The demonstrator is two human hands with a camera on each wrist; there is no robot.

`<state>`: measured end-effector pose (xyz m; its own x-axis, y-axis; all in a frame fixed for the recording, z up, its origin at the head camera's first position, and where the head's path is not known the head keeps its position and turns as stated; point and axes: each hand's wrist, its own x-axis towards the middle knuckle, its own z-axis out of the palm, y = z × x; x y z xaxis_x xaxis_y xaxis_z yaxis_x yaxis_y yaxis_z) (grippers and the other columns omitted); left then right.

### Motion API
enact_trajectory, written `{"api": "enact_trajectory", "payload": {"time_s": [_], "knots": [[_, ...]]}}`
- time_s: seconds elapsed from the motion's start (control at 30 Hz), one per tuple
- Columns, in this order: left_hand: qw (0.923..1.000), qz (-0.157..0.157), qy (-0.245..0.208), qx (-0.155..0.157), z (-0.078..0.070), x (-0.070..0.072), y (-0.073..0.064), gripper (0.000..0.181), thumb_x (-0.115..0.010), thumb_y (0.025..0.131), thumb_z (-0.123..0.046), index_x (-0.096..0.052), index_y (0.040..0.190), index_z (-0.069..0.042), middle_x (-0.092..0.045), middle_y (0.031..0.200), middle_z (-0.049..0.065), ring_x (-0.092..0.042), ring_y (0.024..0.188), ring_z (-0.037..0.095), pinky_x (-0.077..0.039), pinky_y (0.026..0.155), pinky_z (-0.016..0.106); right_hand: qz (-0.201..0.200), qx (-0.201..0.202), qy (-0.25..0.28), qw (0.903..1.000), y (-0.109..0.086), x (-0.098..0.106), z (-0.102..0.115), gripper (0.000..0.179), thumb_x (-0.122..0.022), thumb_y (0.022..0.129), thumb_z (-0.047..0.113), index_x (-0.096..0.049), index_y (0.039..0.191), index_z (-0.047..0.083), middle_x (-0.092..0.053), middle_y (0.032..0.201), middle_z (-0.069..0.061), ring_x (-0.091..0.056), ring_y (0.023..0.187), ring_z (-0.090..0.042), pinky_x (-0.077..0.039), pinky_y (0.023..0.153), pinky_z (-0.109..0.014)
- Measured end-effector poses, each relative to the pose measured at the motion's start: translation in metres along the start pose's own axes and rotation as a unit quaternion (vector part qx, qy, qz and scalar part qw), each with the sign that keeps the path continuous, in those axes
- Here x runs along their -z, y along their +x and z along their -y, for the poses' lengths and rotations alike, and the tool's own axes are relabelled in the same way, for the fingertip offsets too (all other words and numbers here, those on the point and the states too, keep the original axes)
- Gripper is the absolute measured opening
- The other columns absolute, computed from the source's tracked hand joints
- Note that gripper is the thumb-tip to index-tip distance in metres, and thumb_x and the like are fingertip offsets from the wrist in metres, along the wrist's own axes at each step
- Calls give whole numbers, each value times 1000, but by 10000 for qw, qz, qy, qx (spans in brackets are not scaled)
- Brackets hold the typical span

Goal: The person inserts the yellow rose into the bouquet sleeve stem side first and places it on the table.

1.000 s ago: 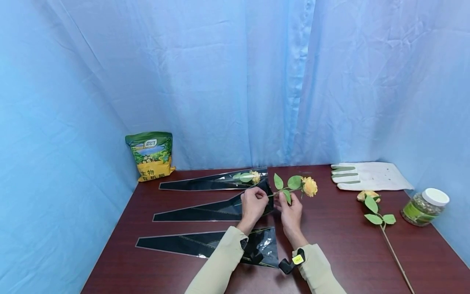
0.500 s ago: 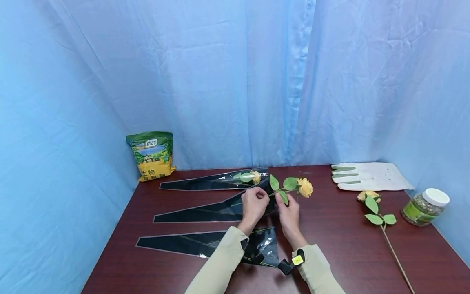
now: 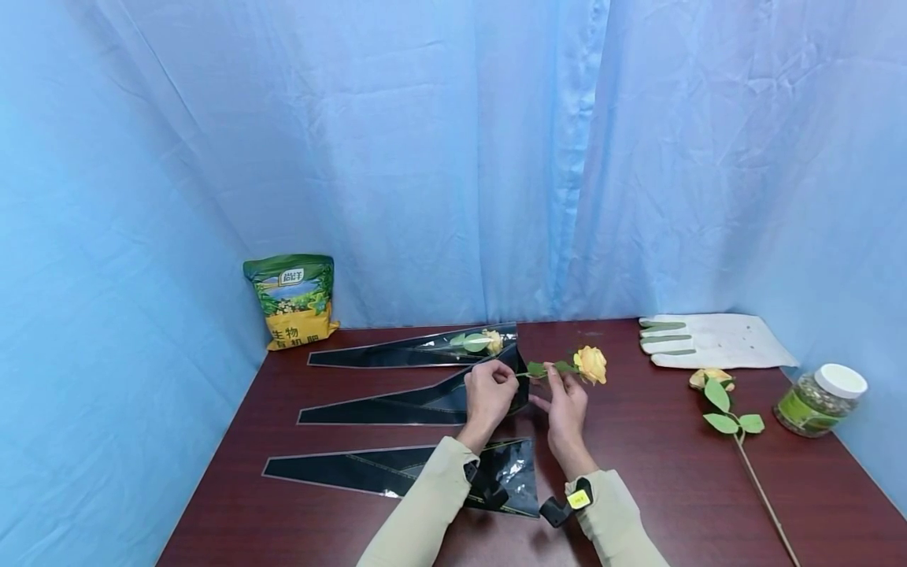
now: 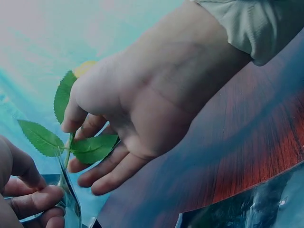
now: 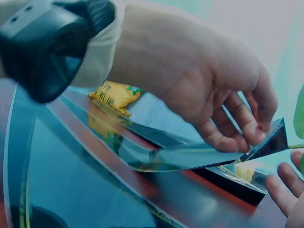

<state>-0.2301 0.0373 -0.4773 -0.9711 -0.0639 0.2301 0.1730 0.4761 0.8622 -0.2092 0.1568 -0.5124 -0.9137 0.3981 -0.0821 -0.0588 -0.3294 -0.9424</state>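
Observation:
My left hand (image 3: 489, 398) pinches the raised mouth edge of the middle flower sleeve (image 3: 397, 409), a dark, tapering plastic wrap. Just to its right, my right hand (image 3: 567, 409) holds a yellow rose (image 3: 590, 365) by its stem among the leaves, between thumb and fingers. Its bloom points right, and the stem runs left into the sleeve mouth, where its lower part is hidden. In the left wrist view, green leaves (image 4: 42, 137) spread around the stem close to the clear sleeve edge. The right hand's other fingers (image 4: 116, 173) extend away from the stem.
Behind lies a sleeve (image 3: 397, 354) with a yellow rose (image 3: 493, 341) inside; in front, a flat sleeve (image 3: 340, 468). Another rose (image 3: 758, 480) lies at the right, near a white-lidded jar (image 3: 820, 399) and a white glove (image 3: 737, 339). A fertilizer bag (image 3: 290, 302) stands back left.
The rose has shifted slightly left toward the sleeve and turned, so its leaves now show lower and narrower. My right hand's fingers have straightened along the stem; the left hand stays at the sleeve edge.

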Motion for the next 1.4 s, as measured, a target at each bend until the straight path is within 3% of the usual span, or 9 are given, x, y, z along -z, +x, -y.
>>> {"api": "enact_trajectory", "payload": {"time_s": [0.27, 0.73, 1.03, 1.13, 1.3, 1.4], "knots": [[9999, -53, -16, -109, 0, -1, -1, 9, -70, 79, -5, -73, 71, -11, -69, 61, 2, -50, 53, 0, -43, 57, 18, -317, 250, 255, 9989, 1, 0, 3, 12, -62, 99, 22, -71, 99, 15, -73, 85, 15, -75, 79, -9, -61, 66, -28], [9997, -42, 12, -257, 0, -5, -2, 9, -71, 81, -6, -72, 74, -10, -68, 62, 2, -51, 55, 0, -45, 59, 19, -309, 326, 99, 9989, 5, -3, 7, 14, -69, 94, 19, -71, 81, 17, -71, 74, 13, -71, 72, -4, -60, 64, -26], [9989, -211, 32, -420, 1, -6, -3, 9, -69, 80, -4, -72, 74, -10, -67, 60, 2, -50, 54, 1, -44, 59, 19, -590, 625, 344, 9957, 9, 0, 6, 13, -66, 96, 15, -69, 83, 12, -70, 74, 9, -71, 66, -6, -60, 62, -28], [9989, -212, 70, -420, 1, -6, -3, 9, -68, 80, -3, -75, 81, -9, -67, 62, 2, -51, 55, 2, -47, 62, 21, -573, 676, 366, 9954, 9, 1, 6, 13, -65, 97, 14, -67, 85, 9, -70, 75, 8, -72, 67, -7, -60, 63, -27], [9991, -110, 304, -278, 1, -8, -2, 23, -66, 81, -4, -80, 100, -7, -70, 64, 0, -55, 58, 2, -52, 67, 24, -434, 660, 344, 9963, 8, 1, 5, 13, -65, 96, 17, -66, 89, 6, -70, 76, 7, -74, 68, -9, -61, 64, -28], [9989, -112, 356, -298, 1, -8, -2, 26, -65, 80, -4, -80, 101, -7, -74, 67, 2, -60, 60, 5, -52, 65, 23, -410, 646, 385, 9963, 7, 1, 6, 14, -66, 96, 19, -66, 90, 6, -70, 77, 6, -74, 68, -10, -61, 65, -29]]}}
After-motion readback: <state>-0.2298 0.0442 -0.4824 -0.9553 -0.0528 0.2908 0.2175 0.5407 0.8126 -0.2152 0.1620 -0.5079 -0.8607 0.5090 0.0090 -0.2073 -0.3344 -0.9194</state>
